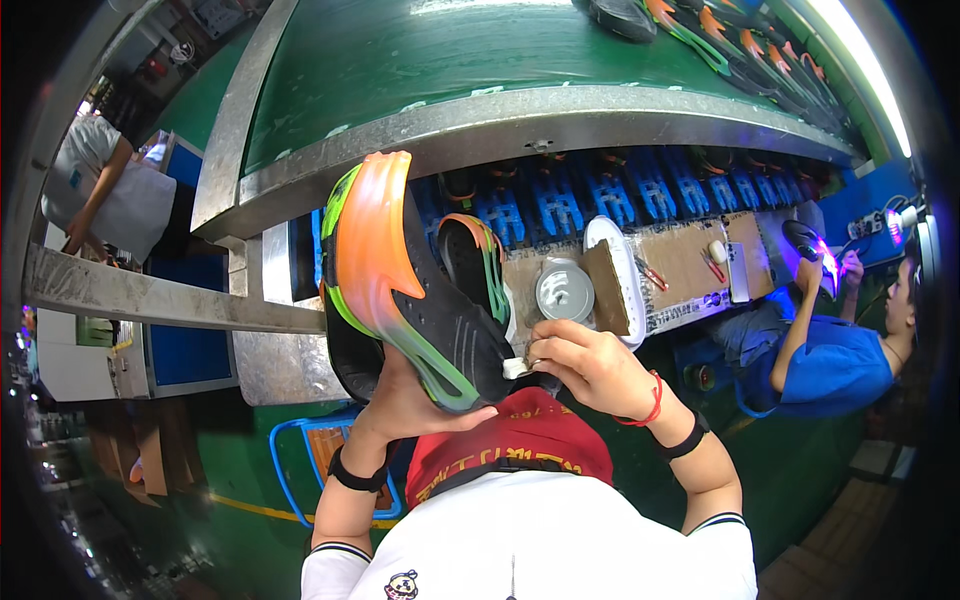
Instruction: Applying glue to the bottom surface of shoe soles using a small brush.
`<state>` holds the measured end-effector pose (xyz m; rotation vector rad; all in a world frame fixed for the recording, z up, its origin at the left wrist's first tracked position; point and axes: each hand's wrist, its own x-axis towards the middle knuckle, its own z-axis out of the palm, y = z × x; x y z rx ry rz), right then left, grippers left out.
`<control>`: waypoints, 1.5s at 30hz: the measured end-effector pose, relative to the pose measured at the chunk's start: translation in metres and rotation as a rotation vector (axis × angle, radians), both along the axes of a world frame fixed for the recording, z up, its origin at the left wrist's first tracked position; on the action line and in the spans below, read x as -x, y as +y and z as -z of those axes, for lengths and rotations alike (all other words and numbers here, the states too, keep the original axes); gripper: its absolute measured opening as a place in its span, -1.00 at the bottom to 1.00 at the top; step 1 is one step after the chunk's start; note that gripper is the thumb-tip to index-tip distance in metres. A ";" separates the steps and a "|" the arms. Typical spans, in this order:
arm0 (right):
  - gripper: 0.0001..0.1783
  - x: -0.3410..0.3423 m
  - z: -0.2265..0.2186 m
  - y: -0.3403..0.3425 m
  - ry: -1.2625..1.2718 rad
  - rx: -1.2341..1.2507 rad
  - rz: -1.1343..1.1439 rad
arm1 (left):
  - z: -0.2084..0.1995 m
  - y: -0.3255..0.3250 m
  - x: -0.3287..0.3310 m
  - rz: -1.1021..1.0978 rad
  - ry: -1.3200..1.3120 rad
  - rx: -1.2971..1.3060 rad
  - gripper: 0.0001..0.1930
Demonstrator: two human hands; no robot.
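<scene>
My left hand (400,398) is closed around the underside of a large shoe sole (372,245), black with glossy orange and green sides. The sole stands tilted in front of me. Pinched in the fingers of my right hand (588,362) is a small white wad of cloth (515,368), at the sole's black end nearest me. A similar black, orange and green sole (465,258) lies behind on the bench. Beside it is a round grey metal tin (565,291). To the right stands a long white sole (632,300) with a cardboard piece against it.
A green conveyor belt (400,60) with a metal edge crosses ahead, carrying several soles (720,45) at far right. Under it runs a row of blue holders (610,195). Red-handled tools (653,277) lie on cardboard. At right, a person in blue (830,350) holds a dark sole under purple light.
</scene>
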<state>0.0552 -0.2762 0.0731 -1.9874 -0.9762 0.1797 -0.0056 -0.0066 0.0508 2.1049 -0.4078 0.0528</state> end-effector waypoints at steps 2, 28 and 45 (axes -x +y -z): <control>-0.86 -0.001 0.000 -0.001 0.036 -0.022 -0.010 | -0.001 -0.002 0.000 -0.010 -0.027 0.007 0.05; -0.72 -0.009 0.000 0.011 -0.396 0.032 0.075 | -0.006 -0.007 -0.001 0.052 0.140 0.280 0.45; -0.80 -0.026 -0.006 0.013 -0.261 -0.186 0.214 | -0.004 -0.006 0.001 0.040 0.187 0.373 0.36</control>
